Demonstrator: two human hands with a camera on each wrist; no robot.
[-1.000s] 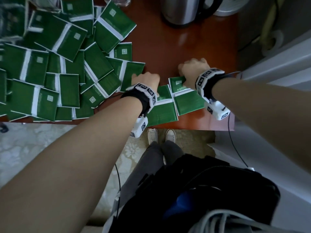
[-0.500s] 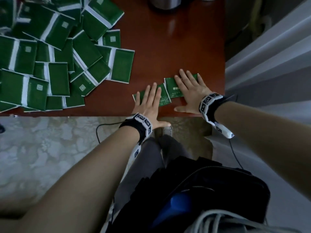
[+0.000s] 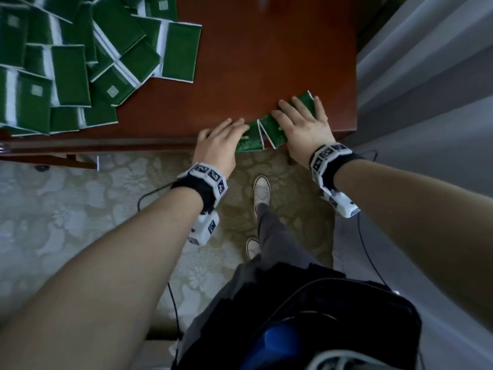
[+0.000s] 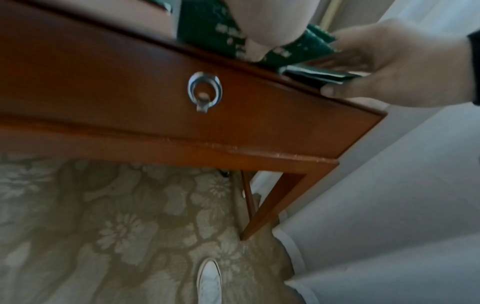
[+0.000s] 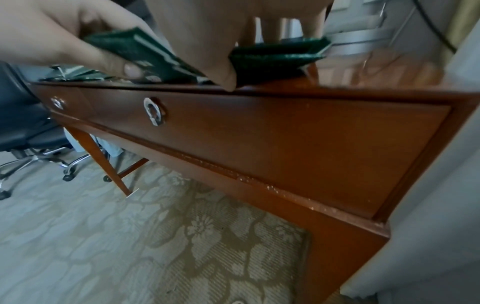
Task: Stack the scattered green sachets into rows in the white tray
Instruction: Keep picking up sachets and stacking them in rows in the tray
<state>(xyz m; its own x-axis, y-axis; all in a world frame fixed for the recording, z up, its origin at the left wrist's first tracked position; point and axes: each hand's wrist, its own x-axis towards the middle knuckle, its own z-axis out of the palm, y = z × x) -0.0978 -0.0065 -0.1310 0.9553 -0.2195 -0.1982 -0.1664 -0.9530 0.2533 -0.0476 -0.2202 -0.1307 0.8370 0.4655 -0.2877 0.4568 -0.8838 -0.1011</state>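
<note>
Two small stacks of flat green foil sachets [image 3: 252,141], now dragged to near edge of glossy red-brown wooden desk [image 3: 266,62] & overhanging, pinched by left hand [image 3: 217,145] & right hand [image 3: 302,126], thumbs under, fingers flat on top; ready to lift, white tray not in view.

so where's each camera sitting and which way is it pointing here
Head: above, looking down on the desk, both forearms, left hand and right hand on sachets, legs and shoes.
Left wrist: below the desk edge, facing the drawer front; palm, right hand opposite.
Right wrist: low, along the drawer front; both hands' undersides.
Both wrist views share the ring pull and carpet.
</note>
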